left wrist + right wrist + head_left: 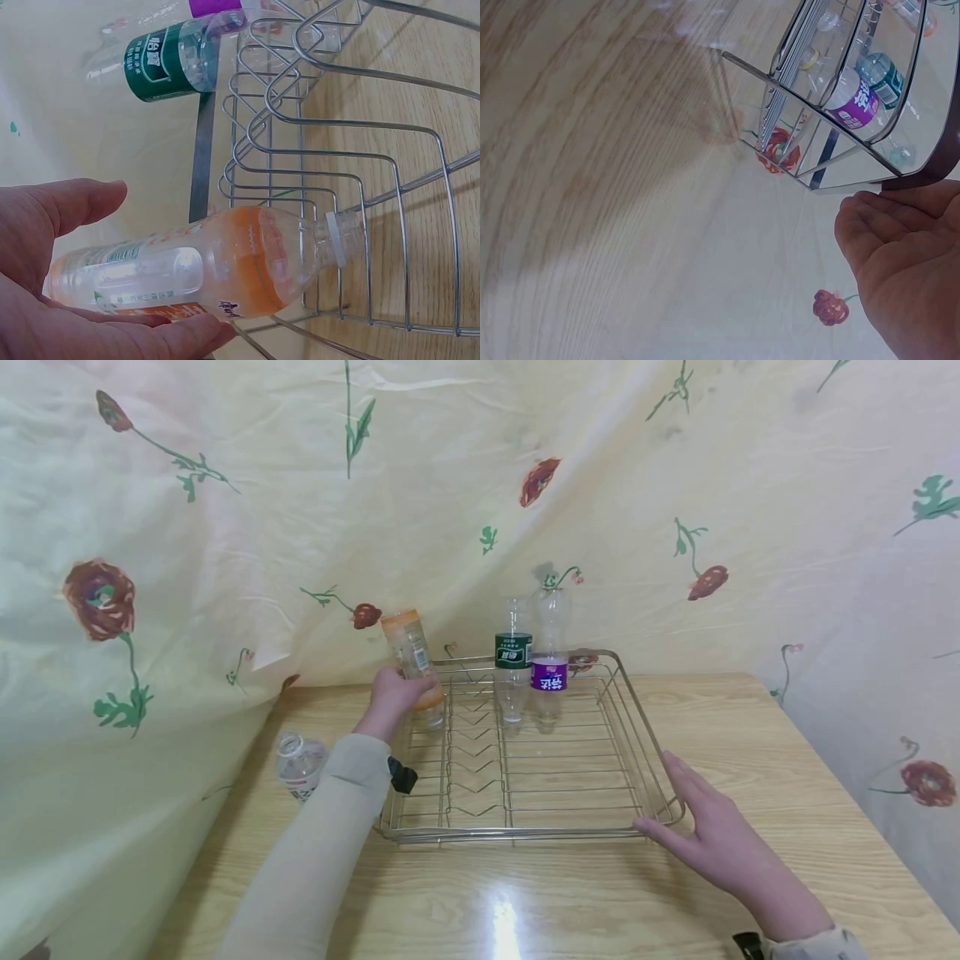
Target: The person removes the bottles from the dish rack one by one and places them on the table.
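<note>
A clear bottle with an orange-banded label (409, 647) stands neck down and tilted in the left part of the wire dish rack (570, 832). My left hand (393, 700) is at its side, fingers nearly straight along the bottle. In the left wrist view the thumb is held apart from the bottle (180, 262), whose neck reaches between the wires. Along the rack's back, a green-labelled bottle (513, 652) and a purple-labelled bottle (550, 675) are also neck down. My right hand (708, 827) touches the rack's near right corner, thumb at the front rim, fingers extended along the side.
Another clear bottle (298, 766) stands upright on the wooden table (525, 893), left of the rack and partly behind my left sleeve. A flowered cloth (450, 510) hangs behind the table and along its sides.
</note>
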Demonstrator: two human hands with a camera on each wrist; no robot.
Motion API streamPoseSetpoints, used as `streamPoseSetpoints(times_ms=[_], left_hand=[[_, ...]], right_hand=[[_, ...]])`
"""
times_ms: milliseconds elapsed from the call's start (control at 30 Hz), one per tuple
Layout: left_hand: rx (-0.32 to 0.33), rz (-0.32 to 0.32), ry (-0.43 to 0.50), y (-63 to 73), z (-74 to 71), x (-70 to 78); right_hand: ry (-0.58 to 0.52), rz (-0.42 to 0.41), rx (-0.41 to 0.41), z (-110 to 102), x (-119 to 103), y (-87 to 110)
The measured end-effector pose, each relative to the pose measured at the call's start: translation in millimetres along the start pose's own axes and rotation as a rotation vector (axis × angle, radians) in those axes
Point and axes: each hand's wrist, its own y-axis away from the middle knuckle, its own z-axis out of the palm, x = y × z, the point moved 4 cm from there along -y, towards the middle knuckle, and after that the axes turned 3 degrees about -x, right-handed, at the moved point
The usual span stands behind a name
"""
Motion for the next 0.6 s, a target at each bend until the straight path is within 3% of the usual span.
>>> streamPoseSetpoints(times_ms=[600], left_hand=[[0.047,0.007,-0.089,-10.0,10.1,-2.1]], right_hand=[[-0.01,-0.017,0.003,-0.5,-0.6,0.3]])
